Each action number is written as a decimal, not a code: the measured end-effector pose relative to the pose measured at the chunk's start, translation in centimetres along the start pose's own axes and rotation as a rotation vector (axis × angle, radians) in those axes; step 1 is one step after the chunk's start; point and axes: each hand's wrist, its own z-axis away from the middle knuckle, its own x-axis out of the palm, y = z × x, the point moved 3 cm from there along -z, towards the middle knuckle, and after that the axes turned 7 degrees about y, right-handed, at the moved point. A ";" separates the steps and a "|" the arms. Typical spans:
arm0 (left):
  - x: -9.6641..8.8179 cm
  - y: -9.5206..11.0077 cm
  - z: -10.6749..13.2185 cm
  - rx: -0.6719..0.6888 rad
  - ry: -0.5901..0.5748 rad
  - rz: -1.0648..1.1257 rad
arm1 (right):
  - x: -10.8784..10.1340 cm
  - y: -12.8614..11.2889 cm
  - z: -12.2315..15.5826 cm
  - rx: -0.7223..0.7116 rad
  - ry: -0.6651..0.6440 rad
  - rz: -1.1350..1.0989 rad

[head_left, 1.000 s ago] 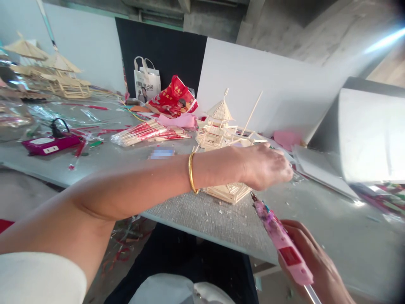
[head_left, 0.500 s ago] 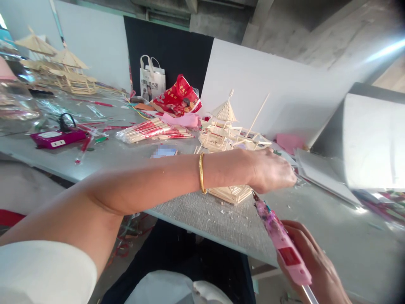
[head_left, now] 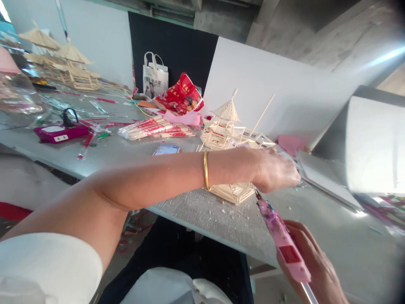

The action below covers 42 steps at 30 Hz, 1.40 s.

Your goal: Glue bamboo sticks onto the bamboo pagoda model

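My left arm, with a gold bangle point(head_left: 206, 170) at the wrist, stretches across the table to the right. My left hand point(head_left: 278, 170) is low over the tabletop, beyond a flat piece made of thin wooden sticks point(head_left: 236, 193); its fingers are turned away and blurred, so what they hold is hidden. In my right hand point(head_left: 311, 257) is a pink, stained hot glue gun point(head_left: 283, 242), a clear glue stick point(head_left: 308, 292) poking from its rear. Its dark nozzle points up-left, close beneath my left hand. Behind my forearm stands a small pagoda model of sticks point(head_left: 221, 131), partly covered.
Bundled sticks in plastic point(head_left: 148, 128), a phone point(head_left: 166, 150) and a purple power strip point(head_left: 61, 134) lie to the left. Further back are a red bag point(head_left: 180, 97), a white bag point(head_left: 155, 80) and more stick models point(head_left: 77, 69). Flat boards point(head_left: 329, 179) lie at right.
The whole view has shifted slightly, with things now a little further right. Both hands keep nearly the same pose, and the glue gun stays in my right hand.
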 end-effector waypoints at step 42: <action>-0.3 -0.7 0.9 -0.002 0.166 0.057 | 0.2 -0.2 0.6 0.002 -0.042 -0.042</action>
